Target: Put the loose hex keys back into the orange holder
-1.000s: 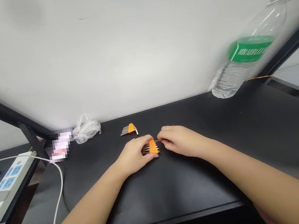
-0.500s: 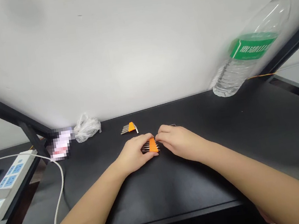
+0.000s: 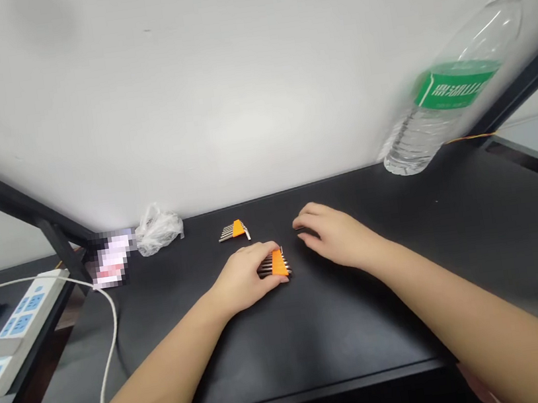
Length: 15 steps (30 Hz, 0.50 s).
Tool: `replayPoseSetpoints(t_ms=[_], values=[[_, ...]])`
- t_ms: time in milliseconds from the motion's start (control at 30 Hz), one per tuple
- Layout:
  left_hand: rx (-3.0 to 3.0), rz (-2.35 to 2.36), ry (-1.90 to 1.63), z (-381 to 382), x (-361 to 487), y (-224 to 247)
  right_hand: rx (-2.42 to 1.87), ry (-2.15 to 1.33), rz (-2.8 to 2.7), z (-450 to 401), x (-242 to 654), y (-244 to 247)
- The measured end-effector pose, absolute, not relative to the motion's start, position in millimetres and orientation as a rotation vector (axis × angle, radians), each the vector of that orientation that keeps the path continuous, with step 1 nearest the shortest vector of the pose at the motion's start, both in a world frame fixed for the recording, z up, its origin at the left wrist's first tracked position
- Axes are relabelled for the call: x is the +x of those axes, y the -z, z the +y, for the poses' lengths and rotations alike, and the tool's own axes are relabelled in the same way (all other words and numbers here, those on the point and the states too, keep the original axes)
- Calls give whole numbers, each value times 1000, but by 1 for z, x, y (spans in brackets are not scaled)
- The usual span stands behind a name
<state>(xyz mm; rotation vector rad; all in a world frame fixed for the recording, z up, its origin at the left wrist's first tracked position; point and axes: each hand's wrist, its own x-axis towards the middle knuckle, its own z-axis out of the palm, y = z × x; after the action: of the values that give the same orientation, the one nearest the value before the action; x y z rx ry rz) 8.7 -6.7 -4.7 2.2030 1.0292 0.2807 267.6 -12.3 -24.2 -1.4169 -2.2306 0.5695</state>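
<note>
My left hand (image 3: 247, 278) is closed around an orange holder (image 3: 278, 263) with several metal hex keys in it, gripped between thumb and fingers just above the black table. The short bent ends point to the right; part of the keys is hidden by the hand. My right hand (image 3: 336, 232) hovers to the right of the holder, apart from it, with thumb and fingers spread and nothing visible between them. Behind my left hand, a second orange holder of hex keys (image 3: 237, 228) lies on the table.
A crumpled clear plastic bag (image 3: 157, 229) and a blurred-out pinkish item (image 3: 113, 258) sit at the back left. White power strips (image 3: 26, 309) and a white cable (image 3: 111, 330) are at left. A large plastic bottle with a green label (image 3: 456, 87) leans at the back right.
My right hand has moved right, away from the held holder, and its fingers have parted. A thin piece of metal seen behind it earlier no longer shows. The left hand keeps its grip.
</note>
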Motion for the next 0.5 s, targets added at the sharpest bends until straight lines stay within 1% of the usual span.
replayPoseSetpoints(t_ms=[100, 200, 300, 400, 500], values=[[2197, 1032, -287, -6, 7, 5, -1579, -467, -2352, -3, 283, 37], [2188, 1041, -288, -6, 7, 4, -1710, -483, -2419, 0, 283, 39], [2177, 1050, -283, -7, 8, 4, -1808, -543, -2449, -5, 273, 32], [2173, 1064, -275, -7, 8, 5, -1749, -604, -2457, -13, 263, 22], [2180, 1075, -266, -7, 9, 4, -1552, -726, -2419, -19, 255, 14]])
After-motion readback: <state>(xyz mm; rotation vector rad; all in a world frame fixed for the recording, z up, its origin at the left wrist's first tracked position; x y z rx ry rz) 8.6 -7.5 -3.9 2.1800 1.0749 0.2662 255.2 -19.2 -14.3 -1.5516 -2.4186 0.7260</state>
